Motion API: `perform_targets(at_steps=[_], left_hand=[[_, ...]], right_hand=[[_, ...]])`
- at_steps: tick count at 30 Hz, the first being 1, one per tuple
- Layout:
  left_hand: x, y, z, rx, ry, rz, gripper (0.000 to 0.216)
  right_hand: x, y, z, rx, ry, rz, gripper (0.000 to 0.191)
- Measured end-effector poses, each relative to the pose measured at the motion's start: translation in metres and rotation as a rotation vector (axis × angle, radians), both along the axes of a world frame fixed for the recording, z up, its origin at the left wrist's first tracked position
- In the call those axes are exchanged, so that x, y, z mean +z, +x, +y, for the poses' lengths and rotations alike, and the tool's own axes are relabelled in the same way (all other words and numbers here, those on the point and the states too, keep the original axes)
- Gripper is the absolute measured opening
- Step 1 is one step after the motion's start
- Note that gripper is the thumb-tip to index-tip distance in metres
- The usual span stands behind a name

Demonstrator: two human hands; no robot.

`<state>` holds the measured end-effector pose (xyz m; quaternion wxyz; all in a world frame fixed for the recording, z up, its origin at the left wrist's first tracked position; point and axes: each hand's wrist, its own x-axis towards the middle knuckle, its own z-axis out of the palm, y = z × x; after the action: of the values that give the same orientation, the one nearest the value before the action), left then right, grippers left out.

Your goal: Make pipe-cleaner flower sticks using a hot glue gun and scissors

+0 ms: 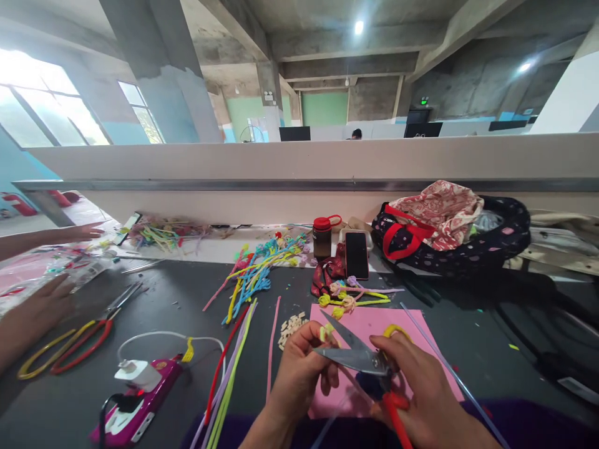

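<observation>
My left hand (299, 374) pinches a small piece of yellow-green pipe cleaner (326, 332) between thumb and fingertips. My right hand (423, 380) is wrapped round the handles of scissors (362, 360), one red and one yellow. Their blades stand apart and point left, close to my left fingers; whether they touch the piece I cannot tell. Both hands are above a pink sheet (418, 323). Beside my left hand lies a heap of small pale pieces (291, 329). Pipe-cleaner flowers (349, 300) rest on the sheet's far edge.
Loose pipe cleaners (234, 355) and a colourful bundle (262, 268) lie left of centre. A power strip (140, 411) and other scissors (70, 349) are nearer the left. Another person's hands (47, 305) work there. Behind stand a bottle (322, 240), a phone (357, 255) and a bag (500, 237).
</observation>
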<state>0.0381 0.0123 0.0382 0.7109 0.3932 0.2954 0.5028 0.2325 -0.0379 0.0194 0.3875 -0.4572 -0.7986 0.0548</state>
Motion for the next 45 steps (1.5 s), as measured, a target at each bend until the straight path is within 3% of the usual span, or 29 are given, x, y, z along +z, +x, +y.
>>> perform_targets(at_steps=[12,45], left_hand=[[-0.001,-0.001,-0.001,0.047,0.038,0.129,0.026],[0.004,0.000,-0.005,0.075,0.058,0.207,0.025]], right_hand=[[0.001,0.000,0.001,-0.015,-0.029,-0.025,0.060],[0.005,0.000,0.002,-0.016,0.060,-0.049,0.052]])
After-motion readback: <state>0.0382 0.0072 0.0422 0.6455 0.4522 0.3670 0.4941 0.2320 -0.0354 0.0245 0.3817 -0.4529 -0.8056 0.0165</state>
